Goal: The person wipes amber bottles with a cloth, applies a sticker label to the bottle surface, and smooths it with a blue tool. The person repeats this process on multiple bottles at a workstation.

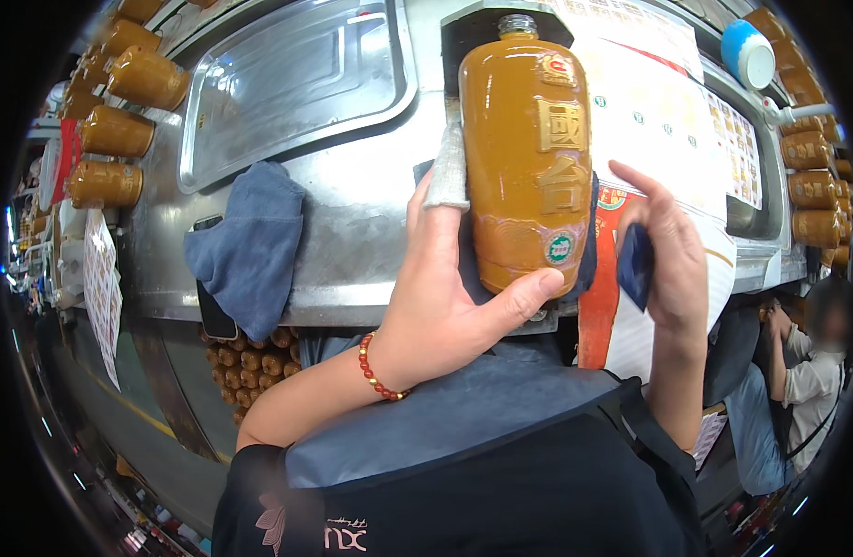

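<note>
A glossy amber-brown bottle [514,130] lies in front of me, its clear threaded neck pointing away. Raised gold characters and a small round green sticker mark its face. My left hand [440,302] grips the bottle's lower left side and base, thumb across the bottom edge. A grey cloth sleeve [451,167] covers one of its fingers. Dark blue cloth [586,255] shows beneath the bottle. To the right of the bottle, apart from it, my right hand [675,255] holds a flat dark blue piece [635,267] against its palm, index finger extended. The piece's exact kind is unclear.
A metal tray [287,88] lies at the far left of the steel table, with a blue-grey cloth [250,246] over a phone [215,302] nearer me. Printed sheets [644,116] cover the right side. Brown bottles [148,79] line both sides. Another person [812,399] sits at right.
</note>
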Motion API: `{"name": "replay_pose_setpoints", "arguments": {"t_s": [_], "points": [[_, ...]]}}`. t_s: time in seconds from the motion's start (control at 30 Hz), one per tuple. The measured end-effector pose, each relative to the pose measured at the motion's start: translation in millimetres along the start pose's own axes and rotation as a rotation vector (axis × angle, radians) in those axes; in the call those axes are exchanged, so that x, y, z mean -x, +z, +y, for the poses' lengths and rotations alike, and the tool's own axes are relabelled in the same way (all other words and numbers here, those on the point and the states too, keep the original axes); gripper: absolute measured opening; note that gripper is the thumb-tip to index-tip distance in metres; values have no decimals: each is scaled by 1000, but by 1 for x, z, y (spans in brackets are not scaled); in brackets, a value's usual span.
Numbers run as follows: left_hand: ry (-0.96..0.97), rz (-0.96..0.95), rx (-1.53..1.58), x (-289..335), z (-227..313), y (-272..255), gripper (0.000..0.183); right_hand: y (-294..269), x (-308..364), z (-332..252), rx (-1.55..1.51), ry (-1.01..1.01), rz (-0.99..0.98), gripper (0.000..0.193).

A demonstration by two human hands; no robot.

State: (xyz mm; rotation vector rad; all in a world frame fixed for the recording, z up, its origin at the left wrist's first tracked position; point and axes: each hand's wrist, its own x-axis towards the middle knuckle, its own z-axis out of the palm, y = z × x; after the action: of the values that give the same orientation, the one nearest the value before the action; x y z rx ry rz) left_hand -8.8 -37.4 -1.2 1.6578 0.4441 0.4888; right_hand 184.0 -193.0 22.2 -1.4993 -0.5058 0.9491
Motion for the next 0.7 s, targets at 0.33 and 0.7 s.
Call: {"name": "replay_pose_setpoints", "arguments": {"t_s": [0.33,0.7], "points": [[-186,34,-72,-1,17,6,84,32,18,-26,558,-536,63,28],[105,-60,-335,0,5,-4,127,33,26,-35,949,-979,-70,43]]}}
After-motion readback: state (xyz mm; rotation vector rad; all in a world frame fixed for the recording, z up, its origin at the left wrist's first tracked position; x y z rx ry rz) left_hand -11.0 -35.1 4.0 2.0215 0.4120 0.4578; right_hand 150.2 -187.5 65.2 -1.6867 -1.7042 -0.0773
